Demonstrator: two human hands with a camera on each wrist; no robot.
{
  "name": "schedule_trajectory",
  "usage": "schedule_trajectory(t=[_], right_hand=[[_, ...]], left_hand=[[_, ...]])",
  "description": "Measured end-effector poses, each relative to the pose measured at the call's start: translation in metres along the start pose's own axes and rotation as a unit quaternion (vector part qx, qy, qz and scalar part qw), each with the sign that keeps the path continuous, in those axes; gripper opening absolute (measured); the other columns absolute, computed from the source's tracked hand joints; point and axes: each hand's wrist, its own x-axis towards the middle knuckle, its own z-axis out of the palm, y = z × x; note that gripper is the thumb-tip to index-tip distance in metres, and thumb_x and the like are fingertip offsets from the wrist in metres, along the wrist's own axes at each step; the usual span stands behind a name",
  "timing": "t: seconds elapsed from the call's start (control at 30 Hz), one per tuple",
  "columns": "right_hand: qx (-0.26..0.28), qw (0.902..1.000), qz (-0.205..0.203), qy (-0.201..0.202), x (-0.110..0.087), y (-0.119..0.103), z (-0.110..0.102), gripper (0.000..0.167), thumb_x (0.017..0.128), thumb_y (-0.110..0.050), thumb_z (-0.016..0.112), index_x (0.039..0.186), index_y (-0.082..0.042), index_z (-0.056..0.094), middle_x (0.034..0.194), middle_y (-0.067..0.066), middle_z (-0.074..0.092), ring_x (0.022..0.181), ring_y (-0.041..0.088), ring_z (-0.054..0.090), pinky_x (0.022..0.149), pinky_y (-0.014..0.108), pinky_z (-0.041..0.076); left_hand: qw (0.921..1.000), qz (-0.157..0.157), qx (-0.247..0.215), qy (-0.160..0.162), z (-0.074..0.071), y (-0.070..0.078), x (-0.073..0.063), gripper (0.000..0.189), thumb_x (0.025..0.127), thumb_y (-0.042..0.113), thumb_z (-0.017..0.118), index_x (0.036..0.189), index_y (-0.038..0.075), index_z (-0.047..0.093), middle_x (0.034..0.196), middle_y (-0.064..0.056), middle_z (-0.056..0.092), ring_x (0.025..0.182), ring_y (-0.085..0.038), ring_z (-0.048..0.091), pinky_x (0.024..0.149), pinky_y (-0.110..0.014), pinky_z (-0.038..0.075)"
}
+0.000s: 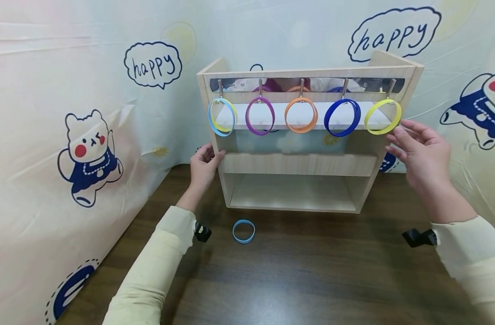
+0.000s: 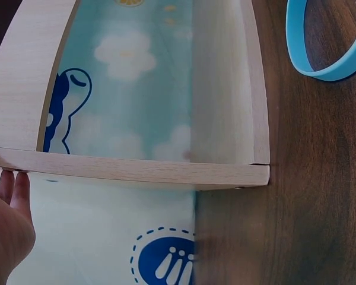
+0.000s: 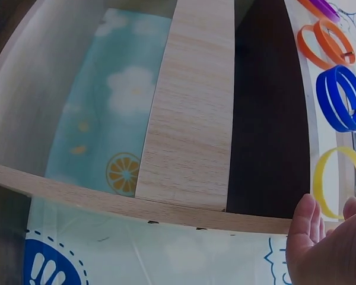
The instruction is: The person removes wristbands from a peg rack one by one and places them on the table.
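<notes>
A pale wooden shelf rack (image 1: 300, 164) has a metal strip with several hooks along its top front. From the hooks hang silicone wristbands: light blue over yellow (image 1: 210, 119) at the left, then purple (image 1: 247, 118), orange (image 1: 287, 118), dark blue (image 1: 356, 118) and yellow (image 1: 398, 118) at the right. My left hand (image 1: 203, 167) touches the outside of the rack's left side panel with its fingertips. Beside the top of the right panel is my right hand (image 1: 426, 155), fingers extended at the panel edge, close to the yellow wristband (image 3: 321, 181).
One light blue wristband (image 1: 243, 241) lies on the dark wooden table (image 1: 304, 275), in front of the rack's left end. A printed cloth (image 1: 109, 81) with cartoon bears and lettering hangs behind and to the sides. A white board (image 1: 279, 113) is behind the hanging wristbands.
</notes>
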Motion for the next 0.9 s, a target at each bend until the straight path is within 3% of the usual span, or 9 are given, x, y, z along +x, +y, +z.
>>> schedule_trajectory(t=[0.1, 0.53, 0.9], right_hand=[[0.002, 0.9999, 0.012, -0.003, 0.002, 0.0, 0.001, 0.053, 0.076, -0.017, 0.08, 0.126, -0.01, 0.062, 0.119, 0.004, 0.062, 0.091, 0.015, 0.069, 0.07, 0.024, 0.055], [-0.016, 0.9996, 0.023, -0.007, 0.003, 0.0, 0.007, 0.053, 0.077, -0.022, 0.08, 0.124, -0.01, 0.061, 0.119, 0.004, 0.059, 0.092, 0.012, 0.069, 0.07, 0.023, 0.054], [0.008, 0.9995, 0.026, -0.016, 0.0, 0.0, 0.01, 0.048, 0.079, -0.017, 0.079, 0.123, -0.008, 0.062, 0.117, 0.005, 0.057, 0.091, 0.014, 0.069, 0.069, 0.025, 0.055]], left_hand=[[1.0, -0.001, -0.004, -0.007, 0.001, 0.013, -0.004, 0.032, 0.089, 0.006, 0.069, 0.118, -0.006, 0.063, 0.111, -0.015, 0.068, 0.094, -0.017, 0.062, 0.078, -0.024, 0.05], [0.9999, -0.007, 0.0, -0.013, 0.0, 0.015, -0.005, 0.035, 0.09, 0.008, 0.069, 0.122, -0.004, 0.062, 0.117, -0.015, 0.066, 0.1, -0.02, 0.062, 0.083, -0.026, 0.051], [0.9999, -0.008, -0.002, -0.012, 0.0, 0.015, -0.005, 0.033, 0.09, 0.009, 0.068, 0.121, -0.004, 0.063, 0.115, -0.015, 0.067, 0.098, -0.016, 0.062, 0.081, -0.025, 0.051]])
